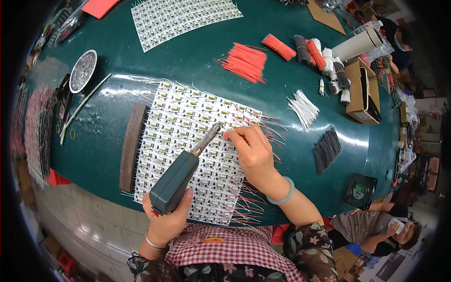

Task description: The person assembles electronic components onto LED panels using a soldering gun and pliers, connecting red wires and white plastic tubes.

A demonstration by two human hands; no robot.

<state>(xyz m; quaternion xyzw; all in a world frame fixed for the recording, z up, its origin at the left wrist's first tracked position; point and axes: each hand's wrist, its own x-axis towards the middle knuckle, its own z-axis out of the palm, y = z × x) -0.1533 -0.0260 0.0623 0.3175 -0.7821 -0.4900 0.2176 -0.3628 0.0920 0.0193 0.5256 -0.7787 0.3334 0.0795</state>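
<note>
My left hand is wrapped round the dark green body of a soldering gun. Its metal tip reaches up and right onto a white panel of small circuit boards. Close by the tip, my right hand pinches something red at its fingertips, most likely a red wire, though the fingers hide most of it. Red wires stick out from the panel's right side, and thin pale wires stand along its rows and left edge. A dark wooden bar lies against the left edge.
Farther back lie a second board panel, a pile of red wires and bundled wires. To the right are white wires, black wires, a cardboard box and a small fan. A metal bowl sits left. Another person sits at right.
</note>
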